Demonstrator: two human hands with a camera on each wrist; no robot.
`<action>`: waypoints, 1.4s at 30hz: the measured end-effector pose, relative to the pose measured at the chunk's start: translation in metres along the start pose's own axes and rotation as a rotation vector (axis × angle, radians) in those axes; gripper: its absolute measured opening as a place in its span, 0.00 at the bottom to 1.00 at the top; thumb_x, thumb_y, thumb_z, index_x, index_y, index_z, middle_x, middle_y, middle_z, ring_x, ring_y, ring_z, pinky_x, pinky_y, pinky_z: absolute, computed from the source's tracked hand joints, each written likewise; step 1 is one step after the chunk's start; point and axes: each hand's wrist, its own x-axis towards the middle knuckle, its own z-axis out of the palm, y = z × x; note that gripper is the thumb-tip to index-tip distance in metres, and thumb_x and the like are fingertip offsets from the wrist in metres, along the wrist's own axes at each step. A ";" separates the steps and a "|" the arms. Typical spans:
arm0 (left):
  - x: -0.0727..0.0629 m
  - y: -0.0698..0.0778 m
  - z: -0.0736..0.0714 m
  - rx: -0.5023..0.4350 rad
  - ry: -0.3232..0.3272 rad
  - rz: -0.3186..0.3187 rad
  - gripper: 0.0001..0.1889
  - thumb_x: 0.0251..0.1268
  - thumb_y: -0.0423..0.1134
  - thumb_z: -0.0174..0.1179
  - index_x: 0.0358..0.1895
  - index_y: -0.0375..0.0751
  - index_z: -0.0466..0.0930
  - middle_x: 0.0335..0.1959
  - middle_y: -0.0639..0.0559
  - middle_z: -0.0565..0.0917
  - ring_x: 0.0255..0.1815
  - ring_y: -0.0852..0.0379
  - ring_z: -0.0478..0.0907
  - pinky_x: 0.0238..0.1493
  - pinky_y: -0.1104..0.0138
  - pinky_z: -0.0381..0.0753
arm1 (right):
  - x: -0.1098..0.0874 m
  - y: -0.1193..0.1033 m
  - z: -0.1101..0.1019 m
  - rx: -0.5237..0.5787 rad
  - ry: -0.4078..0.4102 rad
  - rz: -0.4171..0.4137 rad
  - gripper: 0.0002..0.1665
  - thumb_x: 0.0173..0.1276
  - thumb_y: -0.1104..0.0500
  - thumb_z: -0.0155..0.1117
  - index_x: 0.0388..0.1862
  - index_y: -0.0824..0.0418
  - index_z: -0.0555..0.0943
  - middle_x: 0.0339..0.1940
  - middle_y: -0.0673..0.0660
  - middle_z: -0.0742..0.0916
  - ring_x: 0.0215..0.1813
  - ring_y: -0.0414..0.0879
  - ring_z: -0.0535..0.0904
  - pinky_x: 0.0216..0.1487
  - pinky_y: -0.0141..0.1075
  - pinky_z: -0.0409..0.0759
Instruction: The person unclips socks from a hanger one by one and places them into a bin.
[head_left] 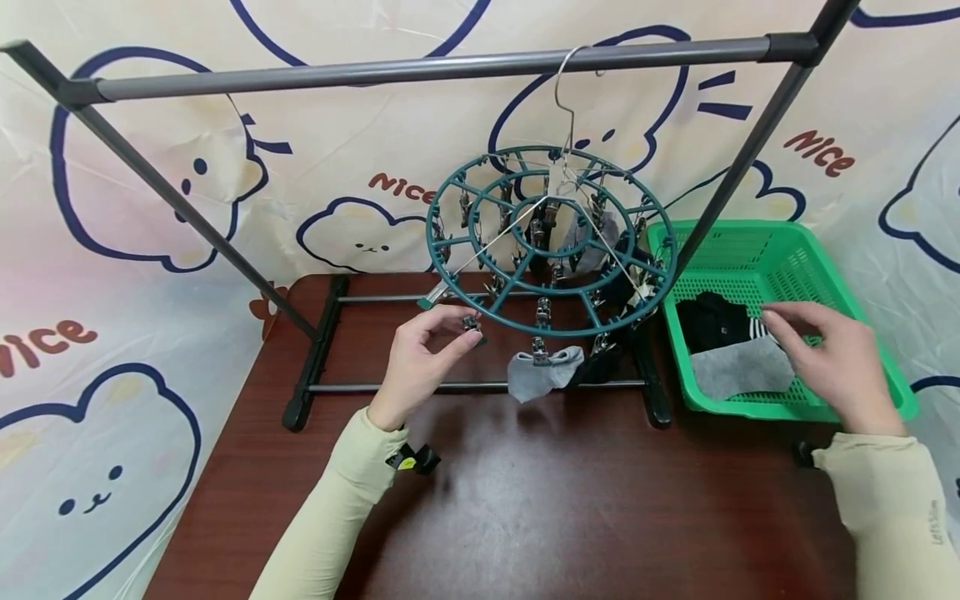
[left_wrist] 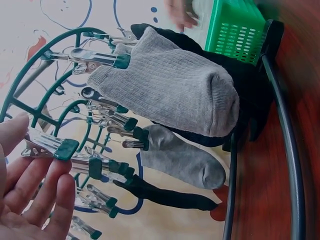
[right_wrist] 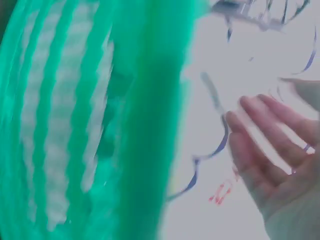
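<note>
My left hand (head_left: 423, 354) pinches a metal clip (left_wrist: 52, 144) with dark green tips, one of several on the round green drying hanger (head_left: 551, 330). Nothing hangs from that clip. To its right, a light grey sock (head_left: 542, 372) dangles from another clip beside a black sock (head_left: 596, 367). A second grey sock (left_wrist: 182, 155) and a thin black one (left_wrist: 167, 196) show further back in the left wrist view. Above the green basket (head_left: 795, 410), my right hand (head_left: 836, 362) holds nothing, its fingers extended in the right wrist view. Below it lie a grey sock (head_left: 741, 369) and a black piece (head_left: 712, 323).
The hanger hooks onto the dark metal bar (head_left: 337, 77) of a rack whose feet (head_left: 298, 408) stand on the brown table (head_left: 570, 500). A slanted rack leg (head_left: 738, 171) rises between hanger and basket. Behind hangs a cartoon-printed sheet (head_left: 360, 158).
</note>
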 end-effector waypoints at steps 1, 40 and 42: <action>0.000 0.000 0.000 -0.002 0.001 0.001 0.13 0.68 0.33 0.69 0.55 0.40 0.86 0.47 0.49 0.89 0.47 0.57 0.83 0.54 0.66 0.82 | -0.002 -0.012 0.002 0.039 0.050 -0.056 0.14 0.77 0.55 0.64 0.54 0.60 0.88 0.40 0.29 0.86 0.41 0.17 0.75 0.40 0.17 0.69; -0.003 -0.007 0.030 0.043 -0.366 0.075 0.17 0.77 0.39 0.62 0.64 0.45 0.82 0.59 0.53 0.85 0.60 0.58 0.79 0.63 0.59 0.78 | -0.009 -0.168 0.119 0.281 -0.364 -0.429 0.04 0.76 0.54 0.67 0.46 0.50 0.84 0.40 0.45 0.86 0.26 0.34 0.82 0.31 0.30 0.82; -0.003 -0.005 0.033 0.033 -0.388 0.086 0.18 0.77 0.40 0.62 0.65 0.45 0.81 0.62 0.53 0.84 0.64 0.57 0.78 0.66 0.59 0.76 | -0.010 -0.168 0.118 0.319 -0.388 -0.417 0.05 0.76 0.55 0.67 0.47 0.51 0.84 0.39 0.46 0.87 0.24 0.35 0.83 0.30 0.31 0.82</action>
